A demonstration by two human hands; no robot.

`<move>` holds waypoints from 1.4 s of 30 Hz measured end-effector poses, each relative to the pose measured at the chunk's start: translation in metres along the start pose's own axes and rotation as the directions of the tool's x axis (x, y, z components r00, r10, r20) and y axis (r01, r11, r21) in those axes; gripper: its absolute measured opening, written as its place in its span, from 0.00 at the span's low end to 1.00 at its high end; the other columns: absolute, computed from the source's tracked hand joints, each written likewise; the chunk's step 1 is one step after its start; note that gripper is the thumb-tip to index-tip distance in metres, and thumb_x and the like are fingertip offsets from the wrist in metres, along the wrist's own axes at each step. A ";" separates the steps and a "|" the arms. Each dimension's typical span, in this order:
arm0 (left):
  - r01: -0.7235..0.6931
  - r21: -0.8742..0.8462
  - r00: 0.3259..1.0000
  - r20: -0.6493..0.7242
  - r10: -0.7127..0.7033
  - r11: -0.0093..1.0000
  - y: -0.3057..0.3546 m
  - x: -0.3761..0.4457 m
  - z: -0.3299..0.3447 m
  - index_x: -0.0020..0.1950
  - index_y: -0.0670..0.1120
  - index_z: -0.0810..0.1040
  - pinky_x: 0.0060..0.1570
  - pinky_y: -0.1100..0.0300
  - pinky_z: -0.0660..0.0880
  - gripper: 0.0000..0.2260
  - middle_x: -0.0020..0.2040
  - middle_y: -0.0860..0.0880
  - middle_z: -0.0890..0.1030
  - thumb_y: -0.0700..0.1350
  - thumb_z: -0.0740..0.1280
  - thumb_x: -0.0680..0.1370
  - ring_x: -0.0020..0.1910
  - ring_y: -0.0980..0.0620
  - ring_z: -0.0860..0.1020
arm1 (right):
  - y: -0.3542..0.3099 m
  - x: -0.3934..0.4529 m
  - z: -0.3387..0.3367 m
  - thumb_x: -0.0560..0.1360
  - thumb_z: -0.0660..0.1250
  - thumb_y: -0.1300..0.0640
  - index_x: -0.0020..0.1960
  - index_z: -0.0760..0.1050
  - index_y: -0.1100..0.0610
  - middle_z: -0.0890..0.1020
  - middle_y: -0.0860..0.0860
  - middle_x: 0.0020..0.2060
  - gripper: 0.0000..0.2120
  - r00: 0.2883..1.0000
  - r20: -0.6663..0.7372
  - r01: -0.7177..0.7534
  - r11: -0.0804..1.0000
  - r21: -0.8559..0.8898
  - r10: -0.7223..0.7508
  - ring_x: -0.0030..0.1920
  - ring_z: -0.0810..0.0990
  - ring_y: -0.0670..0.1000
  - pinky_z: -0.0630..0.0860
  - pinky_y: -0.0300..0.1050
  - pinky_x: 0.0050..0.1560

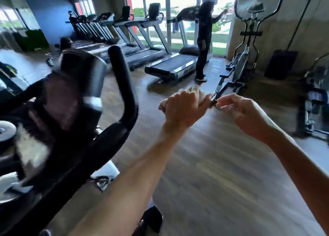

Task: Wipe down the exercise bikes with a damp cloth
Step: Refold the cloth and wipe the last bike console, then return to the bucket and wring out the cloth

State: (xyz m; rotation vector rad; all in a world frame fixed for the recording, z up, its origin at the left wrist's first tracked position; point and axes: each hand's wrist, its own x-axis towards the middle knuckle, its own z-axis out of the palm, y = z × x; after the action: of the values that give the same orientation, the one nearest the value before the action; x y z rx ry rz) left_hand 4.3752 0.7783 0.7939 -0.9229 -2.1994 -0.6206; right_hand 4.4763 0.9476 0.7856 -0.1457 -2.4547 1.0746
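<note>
Beside exercise bike [71,111], your left hand [185,109] gripping bunched cloth [195,91]; right hand [238,111] pinching its corner. Cloth off bike; wiping progress unreadable, blurred.

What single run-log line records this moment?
stage: between wipes | left hand: grips cloth | right hand: fingers at cloth's edge | exercise bike: at left, untouched

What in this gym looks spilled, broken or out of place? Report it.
Nothing stands out. The left hand grips the cloth clear of the bike, the right hand is at its edge, and the treadmills stand in a row. Blur hides details.
</note>
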 end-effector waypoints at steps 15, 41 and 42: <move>0.515 0.117 0.838 0.140 -0.527 0.849 -0.126 0.170 0.219 0.46 0.46 0.76 0.45 0.50 0.75 0.20 0.43 0.46 0.84 0.63 0.59 0.80 0.46 0.38 0.81 | 0.149 0.310 0.062 0.80 0.63 0.60 0.62 0.78 0.57 0.84 0.50 0.56 0.12 0.938 0.307 0.215 0.964 -0.156 -0.159 0.55 0.82 0.49 0.77 0.41 0.58; 0.785 0.271 0.579 0.000 -0.815 0.558 -0.680 0.546 0.521 0.47 0.50 0.77 0.39 0.55 0.65 0.18 0.40 0.50 0.84 0.64 0.60 0.80 0.45 0.44 0.82 | 0.233 1.034 0.437 0.79 0.62 0.52 0.60 0.77 0.49 0.82 0.45 0.58 0.12 0.759 0.568 0.380 0.925 0.009 -0.318 0.58 0.80 0.52 0.79 0.52 0.56; 0.800 0.256 0.566 -0.018 -0.824 0.543 -0.706 0.563 0.528 0.46 0.50 0.77 0.38 0.56 0.65 0.18 0.40 0.50 0.84 0.64 0.61 0.80 0.44 0.44 0.81 | 0.230 1.066 0.453 0.79 0.62 0.51 0.60 0.77 0.49 0.82 0.46 0.58 0.12 0.749 0.575 0.389 0.921 0.024 -0.331 0.58 0.80 0.52 0.79 0.53 0.57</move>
State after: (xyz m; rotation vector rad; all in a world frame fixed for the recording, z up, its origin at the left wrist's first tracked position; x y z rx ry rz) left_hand 3.3393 0.9092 0.7343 0.3019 -2.6777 -0.6899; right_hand 3.3056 1.0920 0.7387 0.7056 -2.8815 0.9083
